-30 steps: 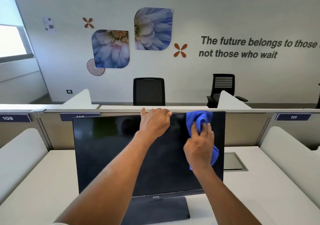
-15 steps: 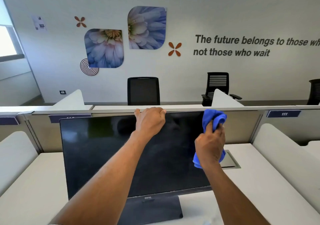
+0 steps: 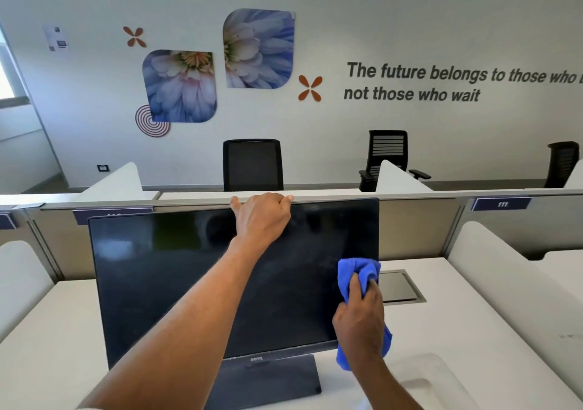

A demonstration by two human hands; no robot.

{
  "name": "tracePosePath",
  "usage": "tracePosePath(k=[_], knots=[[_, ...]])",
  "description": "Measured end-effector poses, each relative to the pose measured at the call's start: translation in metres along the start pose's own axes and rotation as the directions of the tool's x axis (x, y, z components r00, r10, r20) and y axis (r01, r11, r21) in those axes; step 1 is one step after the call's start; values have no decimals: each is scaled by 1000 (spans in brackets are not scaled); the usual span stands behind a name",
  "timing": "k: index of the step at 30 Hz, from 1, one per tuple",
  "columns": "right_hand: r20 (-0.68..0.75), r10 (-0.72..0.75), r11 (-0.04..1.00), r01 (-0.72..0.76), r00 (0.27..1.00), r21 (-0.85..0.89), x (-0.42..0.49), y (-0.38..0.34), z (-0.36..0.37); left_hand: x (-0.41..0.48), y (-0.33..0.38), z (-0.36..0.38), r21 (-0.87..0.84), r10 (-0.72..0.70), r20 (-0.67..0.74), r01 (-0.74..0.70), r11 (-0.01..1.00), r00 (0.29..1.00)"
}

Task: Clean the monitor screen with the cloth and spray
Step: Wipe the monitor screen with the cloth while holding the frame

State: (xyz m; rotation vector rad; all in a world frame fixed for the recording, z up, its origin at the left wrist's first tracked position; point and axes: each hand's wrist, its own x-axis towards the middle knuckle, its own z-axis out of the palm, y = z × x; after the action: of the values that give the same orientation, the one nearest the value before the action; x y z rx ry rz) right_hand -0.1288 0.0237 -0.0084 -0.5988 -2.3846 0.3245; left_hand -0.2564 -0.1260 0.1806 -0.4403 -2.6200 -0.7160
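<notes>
A black monitor [image 3: 176, 283] with a dark, switched-off screen stands on a white desk [image 3: 457, 330]. My left hand [image 3: 263, 217] grips the monitor's top edge near its middle, fingers curled over the back. My right hand [image 3: 359, 321] holds a bunched blue cloth [image 3: 356, 272] pressed against the lower right part of the screen, close to the right edge. Part of the cloth hangs below my palm. No spray bottle shows in this view.
A grey cable hatch [image 3: 399, 286] is set in the desk right of the monitor. Beige partition panels [image 3: 416, 229] run behind it, white curved dividers [image 3: 504, 277] flank the desk. Black office chairs [image 3: 252, 165] stand beyond, by a decorated wall.
My right hand with the cloth has moved from the screen's top right corner down to the lower right area. My left hand stays on the top edge. The camera has shifted slightly.
</notes>
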Motion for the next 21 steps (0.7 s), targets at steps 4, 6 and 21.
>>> tracePosePath(k=[4, 6, 21], knots=[[-100, -35, 999, 38, 994, 32, 47, -9, -20, 1, -1, 0, -7, 11, 2, -11, 1000, 1000], [-156, -65, 997, 70, 986, 25, 73, -14, -32, 2, -1, 0, -10, 13, -5, -13, 1000, 1000], [188, 143, 989, -134, 972, -57, -46, 7, 19, 3, -2, 5, -22, 30, -41, -31, 999, 999]])
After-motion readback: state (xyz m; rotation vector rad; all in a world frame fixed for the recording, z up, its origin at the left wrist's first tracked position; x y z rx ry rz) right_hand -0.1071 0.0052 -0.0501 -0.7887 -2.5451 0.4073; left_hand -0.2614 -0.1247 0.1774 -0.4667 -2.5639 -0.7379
